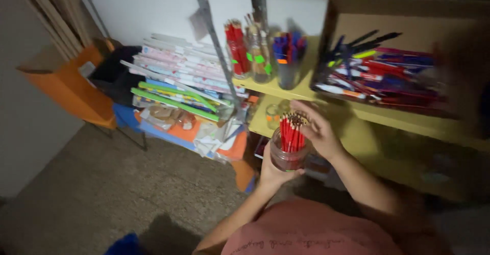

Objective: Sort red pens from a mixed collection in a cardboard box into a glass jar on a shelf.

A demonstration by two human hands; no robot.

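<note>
We see the left hand (273,169) wrapped around a clear jar (288,155) of red pencils (292,132), centre of frame, low. The right hand (317,127) sits half open, fingers curled at the pencil tips, holding nothing we can make out. Yellow shelf (306,89) above: jar of red pens (237,48), bottle with a green sticker (259,56), cup of blue pens (288,56). Cardboard box (408,20) at upper right holds mixed pens. Stacked flat packs (178,76), pink and green, at centre left. Orange box (71,89) far left.
</note>
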